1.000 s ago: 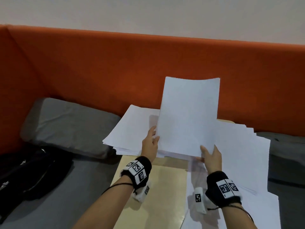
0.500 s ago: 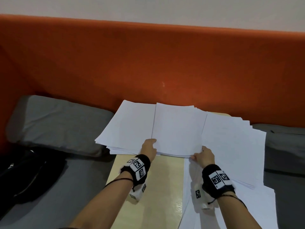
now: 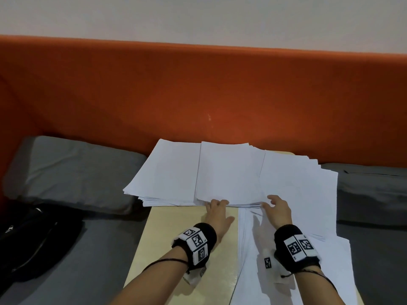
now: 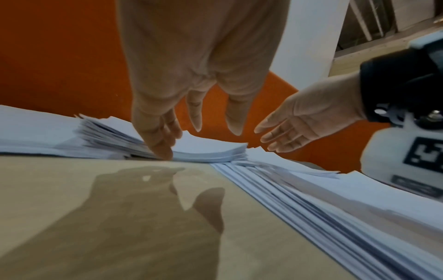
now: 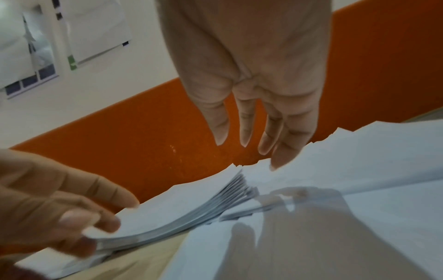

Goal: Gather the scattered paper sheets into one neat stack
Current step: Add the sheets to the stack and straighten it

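White paper sheets cover the far and right parts of a light wooden table (image 3: 187, 238). A squared middle stack (image 3: 229, 172) lies flat between a fanned left pile (image 3: 167, 172) and a loose right pile (image 3: 299, 183). More sheets (image 3: 319, 271) spread along the table's right side. My left hand (image 3: 217, 204) touches the middle stack's near edge (image 4: 210, 153) with straight fingertips (image 4: 165, 151), thumb held away. My right hand (image 3: 276, 205) hovers open just above the stack's near right corner (image 5: 227, 191), holding nothing.
An orange padded backrest (image 3: 198, 95) rises right behind the table. A grey cushion (image 3: 72, 172) lies to the left with a black bag (image 3: 33, 238) nearer me. Another grey cushion (image 3: 370, 194) sits on the right. Bare tabletop shows under my left forearm.
The stack that both hands held upright has come down flat on the table between the two piles. My right hand has let go and lifted off it.
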Demonstrator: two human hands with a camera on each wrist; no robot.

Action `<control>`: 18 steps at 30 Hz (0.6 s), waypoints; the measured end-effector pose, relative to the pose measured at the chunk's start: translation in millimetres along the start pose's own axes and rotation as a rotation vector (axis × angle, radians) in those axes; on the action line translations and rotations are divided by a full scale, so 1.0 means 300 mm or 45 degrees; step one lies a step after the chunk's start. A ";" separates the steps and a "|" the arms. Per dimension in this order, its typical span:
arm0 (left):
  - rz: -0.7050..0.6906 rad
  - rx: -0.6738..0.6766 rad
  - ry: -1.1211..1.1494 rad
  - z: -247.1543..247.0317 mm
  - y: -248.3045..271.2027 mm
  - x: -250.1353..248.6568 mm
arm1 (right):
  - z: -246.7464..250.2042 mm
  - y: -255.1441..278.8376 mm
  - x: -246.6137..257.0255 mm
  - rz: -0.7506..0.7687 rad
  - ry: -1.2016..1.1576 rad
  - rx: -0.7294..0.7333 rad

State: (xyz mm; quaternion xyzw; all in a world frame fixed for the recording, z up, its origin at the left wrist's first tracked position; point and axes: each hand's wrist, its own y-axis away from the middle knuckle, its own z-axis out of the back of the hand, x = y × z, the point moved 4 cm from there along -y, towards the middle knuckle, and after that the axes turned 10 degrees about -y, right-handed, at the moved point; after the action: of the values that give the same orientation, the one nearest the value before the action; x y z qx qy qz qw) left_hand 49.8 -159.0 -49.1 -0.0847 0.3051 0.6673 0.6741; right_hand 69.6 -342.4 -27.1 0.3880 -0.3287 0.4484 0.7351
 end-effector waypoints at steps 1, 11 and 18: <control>-0.008 0.066 -0.017 -0.021 0.015 -0.010 | 0.017 0.012 -0.007 0.000 0.010 -0.009; -0.110 0.355 -0.186 -0.181 0.136 -0.093 | 0.247 0.170 -0.236 -0.418 0.311 -0.334; 0.023 0.282 0.036 -0.207 0.147 -0.100 | 0.294 0.280 -0.350 -0.658 0.488 -0.378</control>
State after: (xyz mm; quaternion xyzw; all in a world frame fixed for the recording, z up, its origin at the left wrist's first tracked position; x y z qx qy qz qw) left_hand -8.4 -212.7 -70.0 -0.0164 0.3872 0.6344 0.6688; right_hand -59.2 -436.1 -48.6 0.2562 -0.1374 0.2598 0.9209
